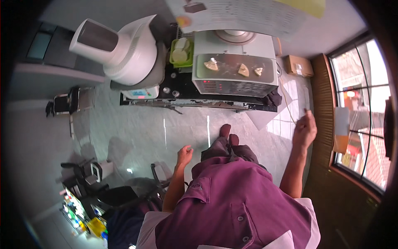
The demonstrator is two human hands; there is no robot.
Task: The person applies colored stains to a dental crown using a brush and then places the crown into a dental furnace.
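My left hand (pixel 185 155) hangs in the air over the floor, left of my legs. Its fingers are loosely bent, with a gap between them, and I see nothing in it. Farther right, my right hand (pixel 305 131) is raised near the window side, one finger stretched out and the others partly curled. A thin pale cable (pixel 287 98) runs down close to its fingers; contact between them cannot be made out. Ahead stands a boxy oven-like appliance (pixel 232 87) with red lit digits. Three pale wedge-shaped pieces (pixel 243 70) lie on its top, apart from both hands.
A large white rounded appliance (pixel 132 54) stands left on the black table (pixel 186 85), beside a green basket (pixel 182 64) of pale items. A cardboard box (pixel 299 66) sits at the back right. Chairs (pixel 118 194) are at the lower left; a window (pixel 360 91) is at right.
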